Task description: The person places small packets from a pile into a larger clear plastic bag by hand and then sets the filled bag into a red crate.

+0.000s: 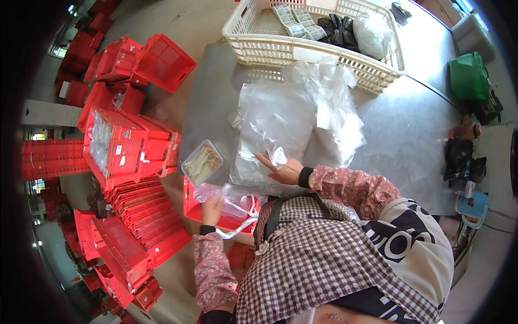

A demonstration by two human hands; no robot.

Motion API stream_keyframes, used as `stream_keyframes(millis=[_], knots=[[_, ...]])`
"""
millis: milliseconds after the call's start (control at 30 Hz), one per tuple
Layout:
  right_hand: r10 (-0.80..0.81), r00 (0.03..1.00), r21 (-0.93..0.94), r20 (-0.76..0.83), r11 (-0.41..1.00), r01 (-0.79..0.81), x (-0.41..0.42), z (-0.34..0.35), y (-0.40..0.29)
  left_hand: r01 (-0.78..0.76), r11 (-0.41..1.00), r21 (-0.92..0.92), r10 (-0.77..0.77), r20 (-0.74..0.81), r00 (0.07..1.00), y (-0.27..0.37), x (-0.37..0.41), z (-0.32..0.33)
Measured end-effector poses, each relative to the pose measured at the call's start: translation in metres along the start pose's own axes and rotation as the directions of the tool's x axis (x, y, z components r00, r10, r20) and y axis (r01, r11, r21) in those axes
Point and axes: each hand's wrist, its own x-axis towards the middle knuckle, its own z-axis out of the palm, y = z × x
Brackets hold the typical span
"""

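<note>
My right hand (286, 171) lies on a stack of flat clear plastic bags (279, 109), index finger stretched out. A crumpled bag corner (279, 156) rises beside its fingers; whether they pinch it I cannot tell. My left hand (212, 209) is over a red plastic crate (194, 204) below the table edge. Its blurred fingers hold a piece of clear plastic (225, 189). Clear plastic film (232, 204) lies in that crate, and a white strap (238, 227) runs below the hand. Left of the bags, a clear tray of pale cut vegetable sticks (202, 163) sits at the metal table's edge.
Across the metal table (404, 158), a white plastic basket (263, 50) holds label stacks (297, 22), a black plastic bag (340, 32) and a white bundle (372, 34). More loose bags (338, 117) lie nearby. Stacked red crates (129, 146) crowd the left floor; a green bag (468, 77) stands right.
</note>
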Motion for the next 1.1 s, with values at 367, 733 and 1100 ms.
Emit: stream_keyframes(millis=[367,733,1100], knots=[[-0.202,0.829,-0.084,-0.521,0.979,0.186,0.022,-0.037,0.005,-0.134,0.951,0.278,0.238,-0.386,0.891,0.057,0.015,-0.014],[-0.326,0.944,0.032,0.055,0.945,0.325,-0.004,-0.080,-0.055,-0.133,0.971,0.201,0.192,-0.312,0.931,0.102,0.145,0.101],[-0.079,0.892,-0.478,-0.444,0.864,-0.162,0.057,-0.071,0.024,0.252,0.871,0.422,-0.036,-0.456,0.889,0.144,0.157,0.100]])
